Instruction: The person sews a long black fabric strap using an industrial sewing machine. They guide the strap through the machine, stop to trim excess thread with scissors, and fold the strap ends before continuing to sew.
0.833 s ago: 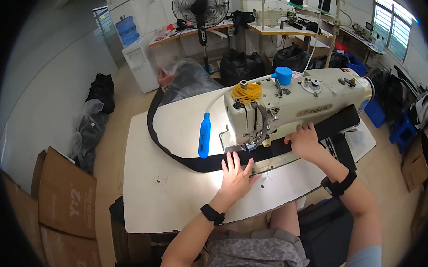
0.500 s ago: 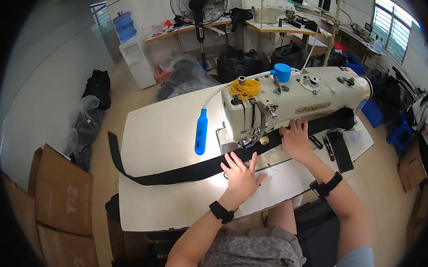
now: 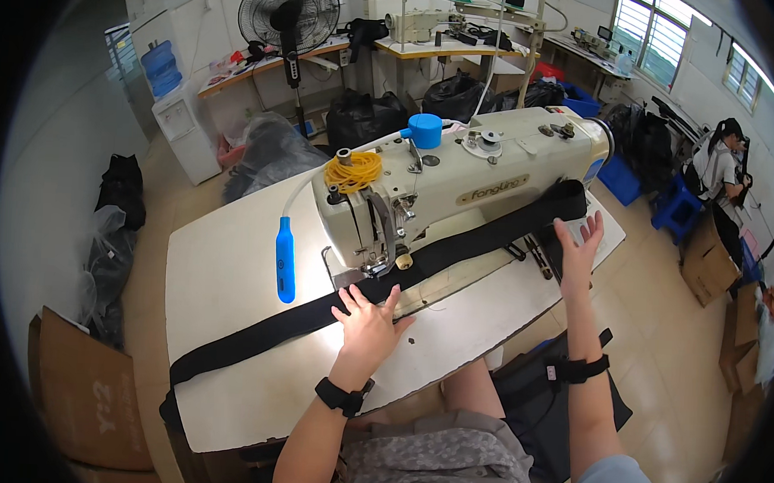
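Note:
A long black fabric strap (image 3: 464, 247) runs across the white table under the needle area of a cream sewing machine (image 3: 529, 157). Its left part lies to the table's left edge, and its right part curves up at the machine's right end. My left hand (image 3: 368, 329) rests palm down with fingers spread, fingertips on the strap just before the presser foot. Off to the right, my right hand (image 3: 582, 250) is lifted beside the curved end, fingers apart and holding nothing. Small black-handled snips (image 3: 539, 259) lie between that hand and the strap.
A blue stick lamp (image 3: 286, 263) hangs left of the needle, and yellow cord (image 3: 354, 171) is coiled on the machine head. Cardboard boxes (image 3: 91, 393) stand at the left. A standing fan (image 3: 288, 21) and black bags (image 3: 366, 120) are behind. Another person (image 3: 720, 161) sits far right.
My right hand has come off the strap and moved right, opening. The strap has slid left past the needle, its left end now at the table edge. The view has turned right.

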A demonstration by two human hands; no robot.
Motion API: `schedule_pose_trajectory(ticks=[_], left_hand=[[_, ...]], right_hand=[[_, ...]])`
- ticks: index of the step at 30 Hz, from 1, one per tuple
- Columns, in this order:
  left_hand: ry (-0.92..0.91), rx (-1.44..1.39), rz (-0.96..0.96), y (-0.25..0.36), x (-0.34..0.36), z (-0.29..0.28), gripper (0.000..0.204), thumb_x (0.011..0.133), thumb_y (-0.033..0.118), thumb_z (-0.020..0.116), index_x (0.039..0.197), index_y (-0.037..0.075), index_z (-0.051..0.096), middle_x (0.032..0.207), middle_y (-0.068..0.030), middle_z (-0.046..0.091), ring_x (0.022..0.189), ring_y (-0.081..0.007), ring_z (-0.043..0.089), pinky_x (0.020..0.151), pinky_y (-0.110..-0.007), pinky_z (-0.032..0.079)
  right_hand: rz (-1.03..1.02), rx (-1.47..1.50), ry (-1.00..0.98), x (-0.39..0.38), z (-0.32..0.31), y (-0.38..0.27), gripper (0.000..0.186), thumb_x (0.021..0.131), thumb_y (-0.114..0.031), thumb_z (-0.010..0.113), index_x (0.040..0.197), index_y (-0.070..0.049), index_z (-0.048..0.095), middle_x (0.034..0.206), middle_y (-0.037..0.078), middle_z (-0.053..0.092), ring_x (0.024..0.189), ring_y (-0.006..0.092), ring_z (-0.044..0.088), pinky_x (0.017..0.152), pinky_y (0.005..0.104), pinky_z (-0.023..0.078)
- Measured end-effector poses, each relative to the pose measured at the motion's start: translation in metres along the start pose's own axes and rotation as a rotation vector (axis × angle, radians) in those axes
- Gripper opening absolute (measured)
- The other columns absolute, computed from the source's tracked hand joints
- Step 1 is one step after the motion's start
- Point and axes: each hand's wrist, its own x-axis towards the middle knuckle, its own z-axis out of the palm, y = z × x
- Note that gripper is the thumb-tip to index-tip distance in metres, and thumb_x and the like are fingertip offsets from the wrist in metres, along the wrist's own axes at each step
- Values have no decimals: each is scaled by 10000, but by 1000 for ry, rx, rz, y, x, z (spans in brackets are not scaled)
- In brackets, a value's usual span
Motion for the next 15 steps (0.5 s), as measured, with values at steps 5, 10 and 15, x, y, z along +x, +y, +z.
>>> schedule_pose_trajectory(ticks=[5, 10, 15], left_hand=[[17, 12, 11, -4, -1, 1, 678, 857, 626, 470, 1418, 261, 365, 1298, -461, 306, 1245, -601, 293, 897, -672, 370], [65, 29, 9, -4, -3, 8, 674, 853, 621, 480, 1416, 268, 369, 1300, -457, 310, 1247, -594, 300, 897, -671, 367], [79, 27, 9, -5, -4, 8, 665, 856, 612, 485, 1415, 271, 370, 1300, -456, 311, 1243, -596, 304, 903, -672, 358]], right_hand=[[485, 436, -366, 49, -20, -11, 756, 757, -244, 777, 1362, -40, 372, 1293, 74, 441, 1130, 126, 464, 944, 342, 383], [-14, 294, -178, 18, 3, -30, 475, 758, -44, 719, 1186, -43, 514, 1157, 54, 519, 1003, 189, 555, 871, 352, 450], [-789, -315, -380, -32, 16, -45, 647, 598, 128, 586, 1201, -106, 558, 1177, 133, 499, 1085, 339, 493, 916, 397, 427]])
